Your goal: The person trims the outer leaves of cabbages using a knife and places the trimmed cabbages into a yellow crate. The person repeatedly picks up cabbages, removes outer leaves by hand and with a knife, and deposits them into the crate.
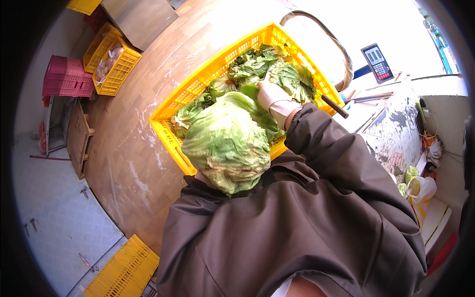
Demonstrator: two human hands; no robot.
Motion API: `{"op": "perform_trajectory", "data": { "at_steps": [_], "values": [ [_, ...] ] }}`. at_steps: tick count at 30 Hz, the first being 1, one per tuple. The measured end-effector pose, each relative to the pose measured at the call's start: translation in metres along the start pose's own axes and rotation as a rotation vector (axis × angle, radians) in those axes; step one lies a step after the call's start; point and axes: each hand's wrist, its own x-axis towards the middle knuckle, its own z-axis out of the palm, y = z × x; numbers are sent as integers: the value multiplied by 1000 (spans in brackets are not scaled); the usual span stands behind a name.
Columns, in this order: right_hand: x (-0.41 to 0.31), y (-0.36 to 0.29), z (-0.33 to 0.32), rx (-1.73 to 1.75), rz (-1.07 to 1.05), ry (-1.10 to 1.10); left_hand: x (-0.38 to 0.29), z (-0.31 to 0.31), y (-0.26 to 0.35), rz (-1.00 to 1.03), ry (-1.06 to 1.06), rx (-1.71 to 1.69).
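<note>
A large head of lettuce (228,143) is close in front of my chest, its outer leaves pale green with browned, wilted edges. My left hand (203,179) supports it from below and is mostly hidden behind it. My right hand (274,98), in a light glove, grips a green outer leaf (256,107) at the far side of the head; the fingertips are partly hidden. Beneath both hands stands a yellow plastic crate (172,143). Loose, wilted lettuce leaves (256,67) lie inside it.
A brown handle (335,106) juts over the crate's right rim. To the right are a scale display (377,63) and a worn, cluttered surface (397,115). Yellow crates (118,63) and a pink crate (68,77) stand at left on the wood-patterned floor (137,122). Glare washes out the top.
</note>
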Motion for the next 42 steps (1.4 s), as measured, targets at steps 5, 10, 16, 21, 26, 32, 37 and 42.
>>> {"op": "perform_trajectory", "data": {
  "at_steps": [5,10,16,21,26,32,37,42],
  "values": [
    [-22,7,-26,-70,167,-132,5,-12,5,56,-41,-52],
    [-97,-55,-86,632,-208,218,2,-23,13,193,49,52],
    [-138,-100,-95,370,-726,403,6,-34,10,288,58,248],
    [-101,-74,-95,705,-388,513,-1,-30,23,216,-125,-54],
    [-47,-34,-92,554,165,402,-11,-11,16,98,-118,-172],
    [-47,7,-38,47,71,203,-12,-5,22,-35,-244,-247],
    [-87,-27,-56,392,-206,357,-23,-21,35,262,66,165],
    [-134,-76,-97,1231,328,-757,-28,-16,38,593,396,1617]
  ]
}}
